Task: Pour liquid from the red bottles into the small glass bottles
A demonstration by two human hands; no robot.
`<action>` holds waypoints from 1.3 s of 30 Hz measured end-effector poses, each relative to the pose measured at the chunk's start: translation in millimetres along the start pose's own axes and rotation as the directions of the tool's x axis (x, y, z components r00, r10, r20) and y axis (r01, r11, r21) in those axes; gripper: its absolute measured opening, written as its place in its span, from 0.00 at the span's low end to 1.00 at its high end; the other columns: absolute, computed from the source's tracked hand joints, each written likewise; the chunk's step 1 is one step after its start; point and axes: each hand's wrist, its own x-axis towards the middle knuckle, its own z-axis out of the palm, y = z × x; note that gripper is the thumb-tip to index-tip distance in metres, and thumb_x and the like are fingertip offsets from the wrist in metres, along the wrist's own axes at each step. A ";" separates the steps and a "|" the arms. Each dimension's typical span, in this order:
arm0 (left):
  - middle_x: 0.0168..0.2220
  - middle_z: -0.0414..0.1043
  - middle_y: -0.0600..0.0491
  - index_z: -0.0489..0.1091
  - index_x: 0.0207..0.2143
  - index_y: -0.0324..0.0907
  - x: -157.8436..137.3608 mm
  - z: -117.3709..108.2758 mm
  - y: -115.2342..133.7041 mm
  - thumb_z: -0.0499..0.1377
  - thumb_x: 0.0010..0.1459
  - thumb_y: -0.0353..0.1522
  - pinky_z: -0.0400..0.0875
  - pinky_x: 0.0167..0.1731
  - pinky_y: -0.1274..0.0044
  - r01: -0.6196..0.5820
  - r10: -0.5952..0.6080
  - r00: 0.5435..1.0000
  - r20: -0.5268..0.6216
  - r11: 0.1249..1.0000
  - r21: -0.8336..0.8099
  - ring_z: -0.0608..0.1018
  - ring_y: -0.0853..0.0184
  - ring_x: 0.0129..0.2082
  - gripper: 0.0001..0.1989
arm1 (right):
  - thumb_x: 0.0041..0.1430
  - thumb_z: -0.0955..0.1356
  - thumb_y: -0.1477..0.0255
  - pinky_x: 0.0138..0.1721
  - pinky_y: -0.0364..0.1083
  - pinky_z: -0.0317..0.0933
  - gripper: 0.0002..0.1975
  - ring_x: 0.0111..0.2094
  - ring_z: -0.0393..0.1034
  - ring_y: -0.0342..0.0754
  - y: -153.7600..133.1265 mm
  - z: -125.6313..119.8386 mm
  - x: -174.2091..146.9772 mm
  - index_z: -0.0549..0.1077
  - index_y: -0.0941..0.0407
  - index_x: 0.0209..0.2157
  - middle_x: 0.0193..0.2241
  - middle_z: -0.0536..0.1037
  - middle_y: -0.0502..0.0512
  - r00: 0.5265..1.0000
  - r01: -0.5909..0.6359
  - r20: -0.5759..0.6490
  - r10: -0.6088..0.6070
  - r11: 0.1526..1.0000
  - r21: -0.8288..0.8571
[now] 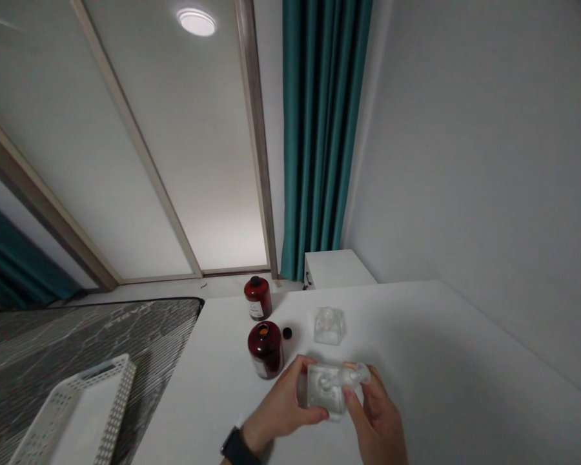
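Note:
My left hand (290, 400), with a black watch at the wrist, grips the side of a clear square bottle (324, 408) above the white table. My right hand (375, 416) pinches a small translucent piece (353, 376) that looks like a pump top. This piece lies across the bottle's upper part; whether it is joined to the neck I cannot tell. Left of the hands stands a dark red-brown bottle (265, 352) with its mouth uncovered. Its likely black cap (287, 333) lies beside it. Another clear square container (329, 326) rests just beyond my hands.
A second red-brown bottle (257, 300), with a black cap and label, stands farther back on the white table (416, 336). A white perforated basket (77, 413) sits on the grey surface at left. Behind the table are a white cabinet (339, 268) and a teal curtain (324, 129).

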 end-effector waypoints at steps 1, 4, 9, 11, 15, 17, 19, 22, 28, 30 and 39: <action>0.47 0.70 0.50 0.65 0.48 0.42 0.0 0.1 -0.2 0.70 0.43 0.26 0.64 0.51 0.70 0.001 -0.001 1.000 0.001 1.000 0.000 0.71 0.56 0.49 0.29 | 0.60 0.70 0.58 0.41 0.47 0.72 0.16 0.40 0.76 0.54 0.2 0.1 -0.1 0.78 0.54 0.43 0.38 0.80 0.57 1.000 -0.003 -0.004 0.003 1.000 0.003; 0.46 0.70 0.51 0.65 0.48 0.41 0.4 0.8 -1.1 0.71 0.42 0.25 0.64 0.50 0.70 0.000 0.000 1.000 -0.001 1.000 -0.009 0.71 0.57 0.48 0.31 | 0.60 0.70 0.57 0.39 0.47 0.72 0.17 0.38 0.76 0.53 1.6 0.8 -1.7 0.78 0.54 0.42 0.36 0.80 0.56 1.000 -0.015 -0.026 0.016 1.000 0.010; 0.46 0.70 0.51 0.65 0.48 0.41 0.7 1.5 -0.5 0.71 0.41 0.25 0.64 0.51 0.70 0.001 -0.002 1.000 -0.010 1.000 -0.015 0.71 0.56 0.49 0.30 | 0.60 0.69 0.55 0.40 0.47 0.72 0.18 0.39 0.76 0.54 2.4 0.2 -4.2 0.77 0.54 0.43 0.37 0.81 0.57 0.999 -0.030 -0.039 0.030 1.000 -0.002; 0.46 0.70 0.51 0.65 0.47 0.41 0.4 1.0 1.2 0.71 0.42 0.25 0.64 0.51 0.70 0.012 -0.012 1.000 -0.011 1.000 -0.008 0.71 0.57 0.49 0.30 | 0.60 0.69 0.54 0.40 0.47 0.72 0.19 0.38 0.76 0.54 1.8 -0.7 -4.5 0.77 0.54 0.44 0.37 0.81 0.57 0.999 -0.039 -0.033 0.039 0.999 -0.011; 0.46 0.70 0.52 0.65 0.47 0.41 -0.6 0.1 4.7 0.70 0.42 0.25 0.64 0.50 0.71 0.024 -0.024 1.000 0.001 1.000 0.001 0.72 0.57 0.48 0.29 | 0.61 0.68 0.54 0.40 0.47 0.72 0.19 0.39 0.77 0.54 -0.2 -0.9 -5.1 0.76 0.54 0.44 0.38 0.81 0.57 0.999 -0.042 -0.026 0.042 0.999 -0.017; 0.46 0.70 0.52 0.65 0.48 0.41 -0.7 0.0 5.1 0.70 0.43 0.25 0.64 0.50 0.71 0.021 -0.021 1.000 0.000 1.000 0.002 0.72 0.57 0.48 0.29 | 0.61 0.68 0.54 0.41 0.47 0.72 0.19 0.40 0.77 0.54 -1.9 -0.7 -5.8 0.76 0.54 0.43 0.38 0.81 0.57 0.999 -0.044 -0.005 0.044 0.999 -0.009; 0.46 0.70 0.52 0.65 0.48 0.41 -0.6 0.1 4.3 0.69 0.43 0.24 0.64 0.50 0.71 0.019 -0.019 1.000 0.000 1.000 0.009 0.72 0.57 0.48 0.28 | 0.61 0.68 0.55 0.40 0.47 0.72 0.18 0.39 0.77 0.54 -3.6 -2.0 -6.0 0.76 0.54 0.43 0.37 0.81 0.57 0.999 -0.051 0.002 0.051 0.999 0.008; 0.46 0.70 0.51 0.64 0.48 0.42 -0.1 0.2 1.7 0.69 0.43 0.24 0.64 0.51 0.70 0.011 -0.011 1.000 0.006 1.000 0.017 0.72 0.57 0.48 0.29 | 0.59 0.70 0.57 0.37 0.46 0.72 0.17 0.36 0.77 0.53 -3.9 -8.5 -2.9 0.75 0.54 0.42 0.35 0.81 0.57 0.996 -0.073 -0.037 0.076 0.996 0.057; 0.48 0.71 0.50 0.63 0.50 0.43 0.8 0.2 -0.8 0.68 0.45 0.25 0.64 0.52 0.69 -0.014 0.013 1.000 0.014 1.000 0.018 0.72 0.56 0.50 0.29 | 0.53 0.75 0.60 0.42 0.48 0.69 0.17 0.38 0.75 0.51 1.9 -33.6 21.2 0.76 0.54 0.40 0.36 0.81 0.55 0.958 -0.109 -0.224 0.177 0.952 0.285; 0.47 0.71 0.50 0.63 0.50 0.43 1.3 0.2 -1.5 0.67 0.45 0.26 0.64 0.52 0.69 -0.019 0.019 1.000 0.024 1.000 0.021 0.72 0.56 0.50 0.29 | 0.52 0.75 0.60 0.43 0.48 0.69 0.16 0.38 0.74 0.49 5.6 -42.5 32.2 0.76 0.54 0.38 0.36 0.79 0.53 0.954 -0.107 -0.222 0.202 0.920 0.377; 0.48 0.70 0.49 0.62 0.51 0.44 3.0 -0.9 -6.4 0.66 0.48 0.28 0.64 0.52 0.67 -0.027 0.025 0.999 0.038 0.998 0.052 0.73 0.56 0.50 0.27 | 0.47 0.72 0.54 0.35 0.51 0.70 0.20 0.28 0.72 0.49 51.2 -75.0 74.0 0.74 0.54 0.35 0.25 0.74 0.48 0.959 -0.214 -0.177 0.221 0.975 0.058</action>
